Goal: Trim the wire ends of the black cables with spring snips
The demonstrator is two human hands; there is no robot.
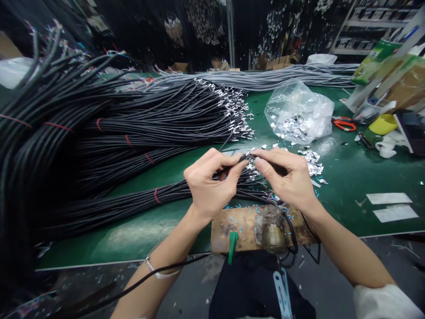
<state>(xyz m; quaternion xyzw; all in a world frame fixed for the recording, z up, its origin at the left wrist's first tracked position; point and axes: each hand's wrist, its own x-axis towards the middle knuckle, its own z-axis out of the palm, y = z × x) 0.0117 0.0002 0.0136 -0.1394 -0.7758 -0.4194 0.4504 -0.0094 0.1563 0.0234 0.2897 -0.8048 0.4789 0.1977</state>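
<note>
My left hand (214, 179) is closed in a pinch on a black cable (244, 157), close to its pale, stripped end. Fingertip to fingertip with it, my right hand (290, 175) is also closed, pinching at that same end. A dark length (279, 168) shows inside the right hand's curled fingers; whether it belongs to the cable is unclear. Below the hands lies a bundle of black cables (175, 191) tied with a red band, its ends partly hidden by my fingers. White scraps (312, 163) lie beside the right hand.
Large bundles of black cables (159, 119) cover the left of the green table (345, 177); grey cables (265, 77) run behind. A clear plastic bag (300, 110) of scraps and orange-handled scissors (344, 124) stand right. At the front edge sits a wooden board (221, 226) with a green lever (233, 243).
</note>
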